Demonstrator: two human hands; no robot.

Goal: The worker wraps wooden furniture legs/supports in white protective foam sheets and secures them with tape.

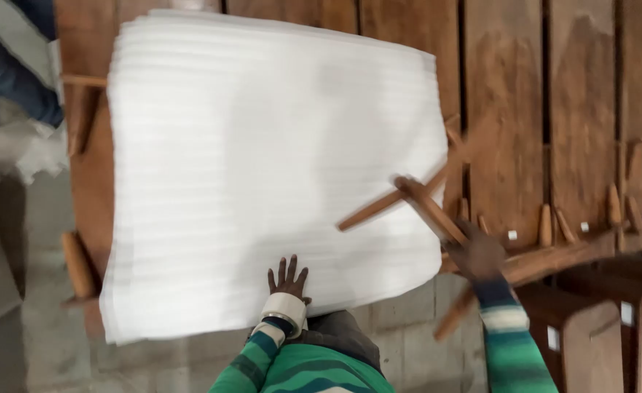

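White sheet stack [262, 175]: ribbed, flat; left hand [287, 279] pressing edge.

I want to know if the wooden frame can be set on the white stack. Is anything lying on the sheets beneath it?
Nothing visible. The right hand holds the wooden frame over the white sheet stack; only the left hand rests at the near edge.

Open foam in front of us, wood crowding our right

We are finding free room across the white foam sheet stack [262, 160], where our left hand [287, 280] is lying flat at the near edge with nothing beside it. On the right, the wooden stick frame [408, 200] under our right hand [477, 255] is jutting over the stack's corner, and the row of wooden pegs [546, 225] along the counter [510, 109] is blocking passage there.
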